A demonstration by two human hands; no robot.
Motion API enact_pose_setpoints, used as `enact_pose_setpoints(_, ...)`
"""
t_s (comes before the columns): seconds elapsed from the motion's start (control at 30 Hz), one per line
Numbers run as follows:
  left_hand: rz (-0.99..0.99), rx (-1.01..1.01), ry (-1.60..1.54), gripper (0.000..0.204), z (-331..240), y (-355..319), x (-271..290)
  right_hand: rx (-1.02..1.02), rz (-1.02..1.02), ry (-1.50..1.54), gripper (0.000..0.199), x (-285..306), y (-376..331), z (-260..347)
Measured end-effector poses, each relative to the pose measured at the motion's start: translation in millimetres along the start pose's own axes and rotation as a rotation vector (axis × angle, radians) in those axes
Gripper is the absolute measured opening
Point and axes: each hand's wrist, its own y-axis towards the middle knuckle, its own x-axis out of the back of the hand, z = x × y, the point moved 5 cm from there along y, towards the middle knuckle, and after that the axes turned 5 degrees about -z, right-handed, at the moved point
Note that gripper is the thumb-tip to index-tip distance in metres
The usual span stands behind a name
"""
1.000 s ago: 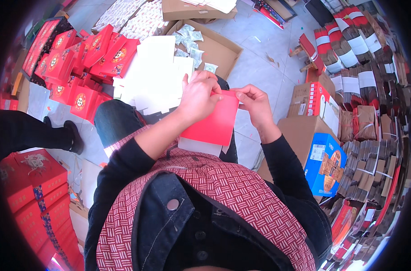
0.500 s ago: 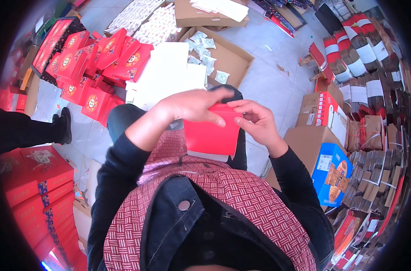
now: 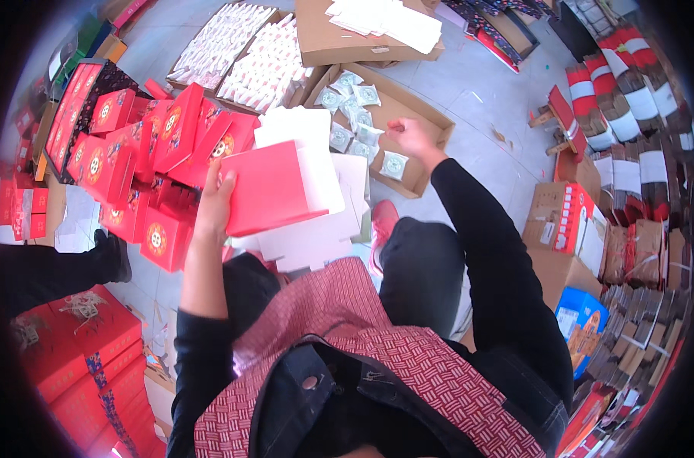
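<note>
Fingers (image 3: 226,182) of the left hand (image 3: 213,206) are curled around the left edge of a red flat box (image 3: 267,191), so they have a firm hold of it, with the thumb side turned toward the person. This left arm goes straight up from the body, the sleeve pushed back and the forearm bare, and the hand sits at about 10 o'clock from the middle of the view.

Going from big to small: the grey floor (image 3: 469,99) fills the upper part. At 9 to 11 o'clock lies a heap of red boxes with gold round marks (image 3: 145,145), just beside the held box. At 12 o'clock stands an open brown carton (image 3: 419,168), with small round packets in clear wrap (image 3: 362,122) inside it. Under the held box is a pile of white flat cardboard sheets (image 3: 316,229), touching it from below.

Right hand (image 3: 409,137) is stretched far forward at 12 to 1 o'clock, the arm in a black sleeve nearly straight, and the hand is over the carton. Its fingers are bent together, but I cannot tell if they pinch anything.
</note>
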Motion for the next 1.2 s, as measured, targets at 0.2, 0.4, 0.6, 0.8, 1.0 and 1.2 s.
enact_pose_setpoints(0.2, -0.083, 0.11, -0.085, 0.046, -17.5, 14.6, -6.8, 0.143, 0.097, -0.648, 0.046, -82.4, 79.6, -61.8)
enact_pose_setpoints(0.4, -0.115, 0.14, -0.209, 0.046, -16.7, 18.5, -4.5, -0.008, 0.057, -0.616, 0.028, -126.2, 98.5, -117.7)
enact_pose_setpoints(0.6, -0.246, 0.016, -0.261, 0.045, -31.1, 5.1, 10.2, -0.089, 0.059, 0.502, 0.024, -19.9, 67.8, 44.7)
enact_pose_setpoints(0.8, -0.187, -0.181, -0.431, 0.046, -57.6, -28.8, -5.0, 0.349, -0.025, 0.504, 0.035, 28.9, -67.7, 244.4)
enact_pose_setpoints(1.0, -0.207, -0.373, -0.694, 0.045, -51.8, -97.2, -1.5, 0.631, -0.409, 0.159, 0.043, 69.9, -194.8, 313.8)
enact_pose_setpoints(1.2, -0.214, -0.504, -0.856, 0.036, -35.7, -201.3, -12.3, 0.382, -0.163, 0.847, 0.067, -4.9, -309.9, 259.7)
